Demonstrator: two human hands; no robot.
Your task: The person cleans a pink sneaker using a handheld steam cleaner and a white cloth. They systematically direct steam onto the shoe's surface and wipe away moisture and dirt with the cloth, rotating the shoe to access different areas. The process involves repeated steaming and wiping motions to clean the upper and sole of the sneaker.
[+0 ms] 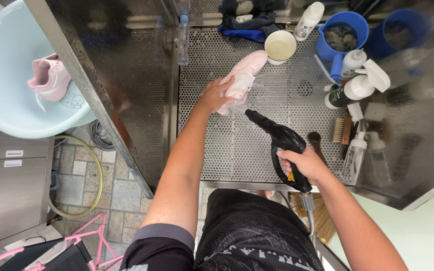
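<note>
My left hand (213,95) grips a pale pink shoe (242,75) and holds it against the perforated steel wash surface (257,145). My right hand (305,164) is closed around the handle of a black spray gun (277,138), whose nozzle points up and left toward the shoe. A second pink shoe (50,78) lies in a light blue basin (6,105) at the far left.
A cream cup (280,46), two blue buckets (342,32), white spray bottles (357,86), brushes (341,130) and a clear bottle (353,156) crowd the right side. A dark cloth (247,20) lies at the back. Steel walls flank the basin; a hose (94,165) and pink frame (91,241) are on the tiled floor.
</note>
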